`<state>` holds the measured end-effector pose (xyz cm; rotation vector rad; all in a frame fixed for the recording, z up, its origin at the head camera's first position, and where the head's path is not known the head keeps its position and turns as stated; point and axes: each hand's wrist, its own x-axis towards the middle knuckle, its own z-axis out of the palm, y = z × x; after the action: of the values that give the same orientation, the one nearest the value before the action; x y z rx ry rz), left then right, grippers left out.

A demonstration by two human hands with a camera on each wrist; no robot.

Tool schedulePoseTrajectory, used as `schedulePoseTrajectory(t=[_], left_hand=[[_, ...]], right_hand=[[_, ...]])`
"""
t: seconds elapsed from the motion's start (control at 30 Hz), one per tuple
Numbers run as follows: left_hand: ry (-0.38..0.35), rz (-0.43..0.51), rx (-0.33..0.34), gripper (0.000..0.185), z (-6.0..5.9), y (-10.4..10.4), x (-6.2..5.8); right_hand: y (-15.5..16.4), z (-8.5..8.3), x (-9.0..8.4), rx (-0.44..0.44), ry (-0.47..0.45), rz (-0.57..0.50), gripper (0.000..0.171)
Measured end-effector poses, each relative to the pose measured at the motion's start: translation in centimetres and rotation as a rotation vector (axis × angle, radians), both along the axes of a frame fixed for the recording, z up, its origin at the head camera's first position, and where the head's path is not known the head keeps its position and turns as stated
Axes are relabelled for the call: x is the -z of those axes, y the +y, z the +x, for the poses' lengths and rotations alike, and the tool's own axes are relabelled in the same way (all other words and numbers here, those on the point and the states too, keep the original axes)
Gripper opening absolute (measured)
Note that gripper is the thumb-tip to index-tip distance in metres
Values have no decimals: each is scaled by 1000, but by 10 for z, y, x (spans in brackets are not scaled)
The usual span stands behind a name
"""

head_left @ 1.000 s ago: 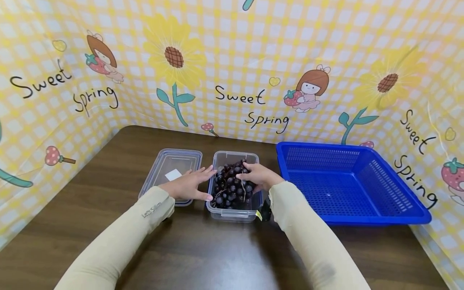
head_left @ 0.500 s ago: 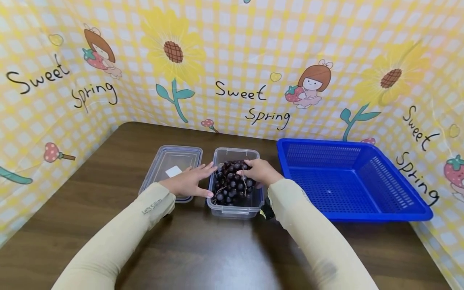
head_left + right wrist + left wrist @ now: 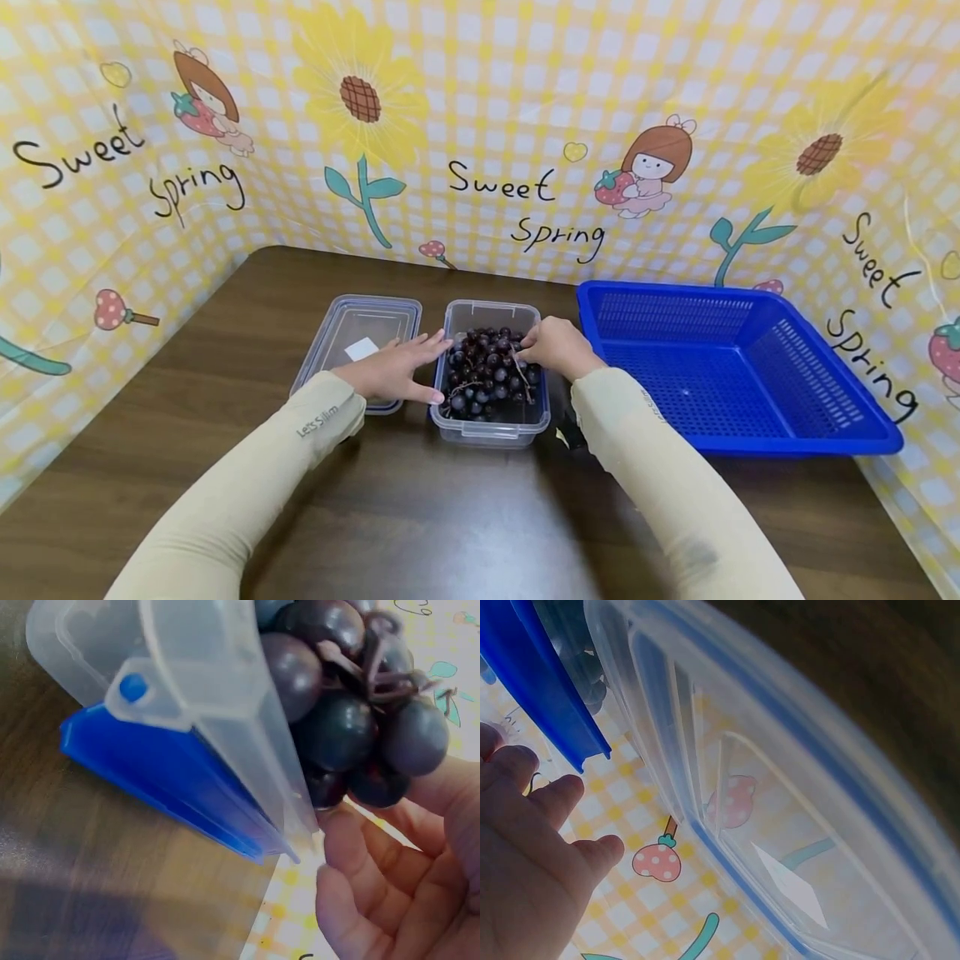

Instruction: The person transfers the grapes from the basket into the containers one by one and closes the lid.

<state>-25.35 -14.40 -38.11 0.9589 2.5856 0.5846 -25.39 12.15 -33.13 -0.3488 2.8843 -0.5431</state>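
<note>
A bunch of dark grapes point(image 3: 487, 375) with thin brown stems lies in a clear plastic container point(image 3: 491, 431) in the middle of the table. At its upper right side my right hand point(image 3: 558, 346) holds the bunch with thumb and fingertips by a stem. The right wrist view shows the grapes point(image 3: 337, 727) close up beside the container wall point(image 3: 217, 690), the fingers curled just under them. My left hand point(image 3: 397, 367) has its fingers spread, fingertips right at the container's left rim. Under that hand lies the clear lid point(image 3: 341, 333) with a blue seal and white label, partly covered.
A large blue plastic basket point(image 3: 720, 375) with slotted walls stands at the right. Blue latch flaps hang on the container's sides, one flap point(image 3: 172, 780) seen in the right wrist view. A patterned yellow cloth point(image 3: 480, 100) surrounds the brown wooden table point(image 3: 420, 517).
My right hand has drawn back a little to the right, and the stem with some grapes has shifted that way. My left hand stays at the container's left rim.
</note>
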Motion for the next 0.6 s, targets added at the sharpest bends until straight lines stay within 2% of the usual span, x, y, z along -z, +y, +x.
schedulePoseTrajectory(t=[0.17,0.27,0.4,0.5,0.57,0.6], left_hand=[[2,-3,0,88,-1,-1,1],[4,-14,-8,88,-1,-2,2],[21,-26,-8,88,-1,0,0],[49,-60,-8,89,-3,3,-2],[55,-83,-10,89,-2,4,-5],[51,-91,-8,89,-2,3,-7]], right_hand=[[1,3,6,-59,-13,-33,25],[0,6,7,-85,-25,-35,11],[0,9,2,-134,20,11,39],[0,12,-5,-128,71,28,31],[-1,14,-9,-87,91,-14,17],[-2,14,-11,-54,87,-54,19]])
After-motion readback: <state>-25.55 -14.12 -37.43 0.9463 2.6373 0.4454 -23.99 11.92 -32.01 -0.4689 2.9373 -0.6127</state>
